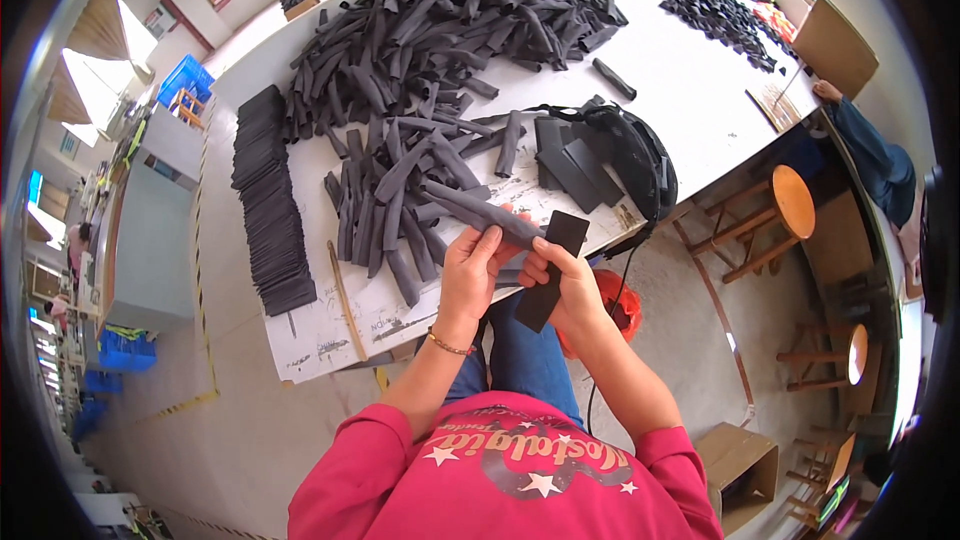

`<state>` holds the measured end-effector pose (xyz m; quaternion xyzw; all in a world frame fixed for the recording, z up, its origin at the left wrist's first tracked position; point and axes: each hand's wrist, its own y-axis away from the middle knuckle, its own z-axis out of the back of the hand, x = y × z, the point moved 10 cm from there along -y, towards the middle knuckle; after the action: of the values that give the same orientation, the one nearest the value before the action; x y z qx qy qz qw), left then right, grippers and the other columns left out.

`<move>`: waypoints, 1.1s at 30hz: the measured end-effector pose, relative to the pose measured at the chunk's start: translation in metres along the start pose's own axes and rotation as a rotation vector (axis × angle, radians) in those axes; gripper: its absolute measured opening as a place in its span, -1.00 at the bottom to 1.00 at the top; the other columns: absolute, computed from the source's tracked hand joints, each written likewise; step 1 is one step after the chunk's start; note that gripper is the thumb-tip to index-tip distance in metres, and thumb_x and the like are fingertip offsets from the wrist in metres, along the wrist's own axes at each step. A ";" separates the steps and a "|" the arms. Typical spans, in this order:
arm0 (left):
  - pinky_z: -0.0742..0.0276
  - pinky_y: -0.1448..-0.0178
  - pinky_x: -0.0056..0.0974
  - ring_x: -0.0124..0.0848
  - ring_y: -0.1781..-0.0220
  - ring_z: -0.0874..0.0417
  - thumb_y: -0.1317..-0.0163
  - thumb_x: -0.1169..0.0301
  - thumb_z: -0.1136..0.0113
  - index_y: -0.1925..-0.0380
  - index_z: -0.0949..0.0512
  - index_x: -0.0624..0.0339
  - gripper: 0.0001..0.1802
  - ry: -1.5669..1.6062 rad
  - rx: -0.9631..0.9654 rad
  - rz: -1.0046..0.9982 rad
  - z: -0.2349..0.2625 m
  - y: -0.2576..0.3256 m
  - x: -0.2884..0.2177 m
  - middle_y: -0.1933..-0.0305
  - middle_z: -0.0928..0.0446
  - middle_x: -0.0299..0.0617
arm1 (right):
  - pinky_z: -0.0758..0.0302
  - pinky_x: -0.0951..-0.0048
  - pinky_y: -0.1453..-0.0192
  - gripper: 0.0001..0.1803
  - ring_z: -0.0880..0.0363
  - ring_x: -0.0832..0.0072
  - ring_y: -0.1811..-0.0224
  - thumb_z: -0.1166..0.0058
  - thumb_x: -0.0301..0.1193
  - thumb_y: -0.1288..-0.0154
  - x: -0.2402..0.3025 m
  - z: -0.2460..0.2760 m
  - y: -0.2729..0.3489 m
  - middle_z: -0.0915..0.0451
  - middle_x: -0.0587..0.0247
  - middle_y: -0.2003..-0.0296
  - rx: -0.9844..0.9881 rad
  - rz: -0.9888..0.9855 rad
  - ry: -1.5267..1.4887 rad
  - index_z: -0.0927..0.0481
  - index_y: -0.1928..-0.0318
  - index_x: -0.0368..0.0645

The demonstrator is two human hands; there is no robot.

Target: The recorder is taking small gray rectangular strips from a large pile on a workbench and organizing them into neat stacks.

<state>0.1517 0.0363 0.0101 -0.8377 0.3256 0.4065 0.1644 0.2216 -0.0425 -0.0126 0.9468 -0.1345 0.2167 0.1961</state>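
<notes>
A dark grey fabric tube (470, 206) lies slantwise between my hands, over the near edge of the white table (690, 90). My left hand (470, 268) is closed on it, thumb on top. At the tube's right end, my right hand (572, 285) pinches with thumb and fingers. That same hand also grips a flat black rectangular strip (570, 229), which stands crosswise to the tube. Whether the strip touches the tube's opening is hidden by my fingers. Just beyond my left hand lie several similar tubes (388, 202) in a loose heap.
A large pile of grey tubes (430, 25) covers the far side. A long stack of dark flat pieces (272, 205) runs along the left. Black bag (635, 145), flat dark pieces (572, 172) and a thin stick (346, 300) lie nearby. A stool (792, 202) and another person's arm (868, 155) are right.
</notes>
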 end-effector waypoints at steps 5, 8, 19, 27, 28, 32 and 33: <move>-0.45 -0.32 -0.03 -0.10 -0.13 -0.60 -0.42 0.49 0.04 -0.21 -0.39 0.33 -0.62 0.114 -0.029 -0.014 0.013 0.004 -0.010 -0.05 -0.57 0.07 | -0.26 0.49 0.40 -0.82 -0.22 0.65 0.57 -0.07 -0.43 -0.31 -0.026 -0.002 -0.009 -0.30 0.44 0.58 0.033 -0.183 -0.099 -0.40 0.43 -0.11; -0.52 -0.24 -0.05 -0.11 -0.07 -0.63 -0.37 0.50 -0.06 -0.14 -0.45 0.30 -0.65 0.057 -0.086 -0.094 0.037 0.006 -0.020 0.04 -0.62 0.01 | -0.24 0.50 0.42 -0.88 -0.22 0.67 0.57 -0.09 -0.41 -0.31 -0.031 -0.006 -0.009 -0.33 0.43 0.57 0.052 -0.201 0.001 -0.49 0.34 -0.17; -0.68 0.03 -0.17 -0.28 0.14 -0.69 -0.30 0.44 -0.18 0.16 -0.56 0.25 -0.84 0.246 -0.275 -0.005 0.084 0.035 -0.028 0.13 -0.63 -0.12 | -0.44 0.18 0.02 -0.49 -0.52 0.01 0.10 -0.23 -0.56 0.00 0.002 -0.059 0.001 -0.54 -0.05 0.17 0.136 0.843 1.933 -0.50 -0.05 -0.25; -0.42 0.33 -0.50 -0.65 0.37 -0.51 -0.16 0.50 -0.35 0.32 -0.48 0.23 -0.80 -0.243 -0.425 -0.084 0.106 0.057 -0.025 0.36 -0.56 -0.32 | -0.34 0.09 -0.15 -0.27 -0.40 0.00 -0.06 -0.27 -0.42 -0.03 -0.047 -0.070 -0.005 -0.43 -0.09 0.02 0.312 0.751 2.149 -0.30 -0.23 -0.35; -0.41 0.34 -0.50 -0.65 0.39 -0.51 -0.17 0.49 -0.34 0.32 -0.47 0.24 -0.80 -0.306 -0.458 -0.085 0.113 0.059 -0.028 0.38 -0.55 -0.32 | -0.34 0.09 -0.15 -0.27 -0.40 0.00 -0.06 -0.27 -0.42 -0.03 -0.048 -0.073 -0.003 -0.43 -0.09 0.02 0.315 0.751 2.150 -0.30 -0.23 -0.35; -0.37 0.39 -0.50 -0.65 0.44 -0.49 -0.17 0.49 -0.34 0.36 -0.47 0.26 -0.81 -0.330 -0.508 -0.120 0.131 0.063 -0.037 0.41 -0.55 -0.31 | -0.34 0.07 -0.15 -0.36 -0.39 -0.03 -0.03 -0.27 -0.44 -0.09 -0.050 -0.084 0.007 -0.41 -0.11 0.01 0.432 0.769 1.921 -0.29 -0.16 -0.31; -0.37 0.39 -0.50 -0.65 0.44 -0.49 -0.17 0.49 -0.34 0.36 -0.47 0.26 -0.81 -0.330 -0.506 -0.120 0.133 0.063 -0.037 0.41 -0.55 -0.31 | -0.35 0.07 -0.14 -0.40 -0.39 -0.04 -0.03 -0.26 -0.47 -0.10 -0.053 -0.086 0.009 -0.41 -0.11 0.00 0.500 0.773 1.879 -0.29 -0.13 -0.30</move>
<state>0.0158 0.0772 -0.0433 -0.7925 0.1329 0.5947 0.0249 0.1417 -0.0045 0.0371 0.3034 -0.1731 0.9349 -0.0624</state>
